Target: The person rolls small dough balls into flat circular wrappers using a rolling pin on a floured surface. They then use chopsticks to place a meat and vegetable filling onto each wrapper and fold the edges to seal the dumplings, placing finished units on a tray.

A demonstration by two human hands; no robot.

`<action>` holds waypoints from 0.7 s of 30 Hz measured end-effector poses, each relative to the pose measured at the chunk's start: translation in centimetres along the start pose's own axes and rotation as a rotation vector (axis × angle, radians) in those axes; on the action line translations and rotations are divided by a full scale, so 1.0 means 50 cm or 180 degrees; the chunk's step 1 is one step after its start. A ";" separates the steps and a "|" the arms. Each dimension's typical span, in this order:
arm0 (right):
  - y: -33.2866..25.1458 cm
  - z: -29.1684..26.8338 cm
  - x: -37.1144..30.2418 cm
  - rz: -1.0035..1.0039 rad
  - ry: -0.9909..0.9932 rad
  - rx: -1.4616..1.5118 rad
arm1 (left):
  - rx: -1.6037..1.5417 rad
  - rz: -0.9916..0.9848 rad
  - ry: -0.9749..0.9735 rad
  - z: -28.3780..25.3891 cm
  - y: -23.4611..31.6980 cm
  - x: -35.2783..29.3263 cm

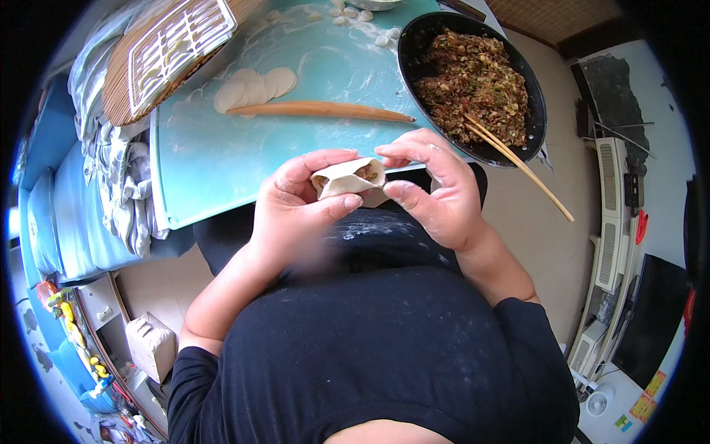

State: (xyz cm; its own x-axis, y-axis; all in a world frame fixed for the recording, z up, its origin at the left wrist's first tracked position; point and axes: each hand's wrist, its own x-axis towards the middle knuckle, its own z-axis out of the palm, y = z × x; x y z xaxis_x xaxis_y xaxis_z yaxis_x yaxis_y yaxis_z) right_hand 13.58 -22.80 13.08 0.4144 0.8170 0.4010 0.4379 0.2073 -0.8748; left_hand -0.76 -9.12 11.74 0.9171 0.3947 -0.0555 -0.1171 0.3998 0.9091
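Note:
A partly folded dumpling (347,177) is pinched between the thumb and fingers of my left hand (285,200), in front of my body at the board's near edge. Its wrapper meets in the middle, while brown filling shows at both ends. My right hand (440,192) is just to the right of it, thumb and forefinger spread around the right end. Both hands have flour on the fingers. Beyond them a wooden rolling pin (318,110) lies across the turquoise board (200,174). Several round dough wrappers (251,89) overlap behind the pin's left end.
A black pan (538,111) of minced filling (473,85) stands at the right, with chopsticks (521,166) projecting over its near rim. A white slotted tray (137,81) rests on a round woven mat (115,96) at the left. Small dough pieces (347,12) lie at the far edge.

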 end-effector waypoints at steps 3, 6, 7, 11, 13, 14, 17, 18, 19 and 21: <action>0.004 0.006 -0.005 0.0602 -0.0051 0.0498 | -0.0121 0.0142 -0.0002 -0.004 -0.006 0.001; 0.002 0.016 -0.010 0.1211 0.0001 0.0830 | 0.0012 0.0233 -0.0006 -0.001 -0.004 0.002; 0.000 0.017 -0.009 0.1301 0.0059 0.0891 | 0.0050 0.0197 -0.0006 0.000 -0.001 0.001; -0.005 0.016 -0.007 0.1413 0.0165 0.1010 | 0.0105 0.0276 -0.0007 0.004 -0.001 0.001; -0.004 0.015 -0.005 0.1410 0.0153 0.0957 | 0.0136 0.0354 -0.0026 0.004 -0.004 0.001; -0.005 0.014 -0.004 0.1441 0.0141 0.0913 | 0.0153 0.0391 -0.0035 0.004 -0.004 0.002; 0.001 0.011 -0.006 0.1438 0.0100 0.0793 | 0.0292 0.0388 -0.0072 0.003 -0.003 0.002; 0.003 0.010 -0.006 0.1422 0.0086 0.0755 | 0.0353 0.0392 -0.0053 0.004 -0.003 0.002; 0.003 0.009 -0.006 0.1249 0.0073 0.0586 | 0.0412 0.0396 -0.0034 0.005 -0.002 0.002; 0.003 0.008 -0.003 0.0900 0.0038 0.0251 | 0.0523 0.0435 0.0011 0.006 -0.003 0.001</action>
State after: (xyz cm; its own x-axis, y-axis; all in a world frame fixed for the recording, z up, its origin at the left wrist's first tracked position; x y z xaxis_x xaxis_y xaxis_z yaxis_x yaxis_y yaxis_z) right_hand 13.25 -22.67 12.78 0.5207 0.8420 0.1411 0.2405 0.0139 -0.9706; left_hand -0.58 -9.39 11.73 0.8956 0.4391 0.0717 -0.1763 0.2021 0.9634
